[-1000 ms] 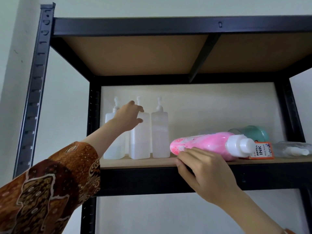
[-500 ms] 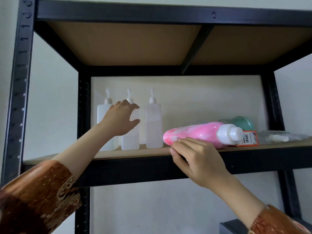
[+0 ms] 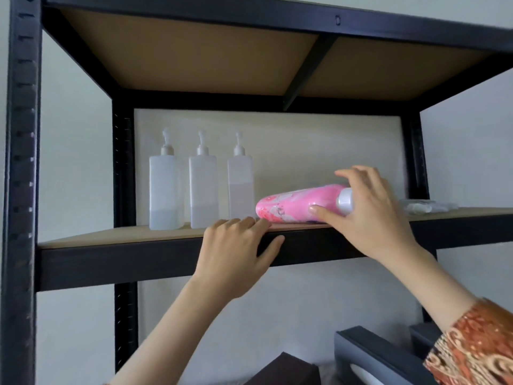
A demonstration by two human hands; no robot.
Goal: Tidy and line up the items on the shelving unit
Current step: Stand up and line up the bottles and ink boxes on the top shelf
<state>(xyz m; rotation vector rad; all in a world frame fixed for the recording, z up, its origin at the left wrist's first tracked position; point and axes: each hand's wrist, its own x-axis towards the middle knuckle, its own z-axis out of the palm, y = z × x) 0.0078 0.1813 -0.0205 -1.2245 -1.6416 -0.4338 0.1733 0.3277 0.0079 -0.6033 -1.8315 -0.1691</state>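
- Black metal shelving unit, tan board shelf with dark front rail.
- Three translucent white pump bottles stood upright in a row at back left of shelf, close together.
- Pink bottle lay on its side near front edge, white cap pointing right, just right of the pump row.
- Clear item lay far right, too blurred to identify.

A pink bottle with a white cap lies on its side at the shelf front. Three clear pump bottles stand upright in a row to its left
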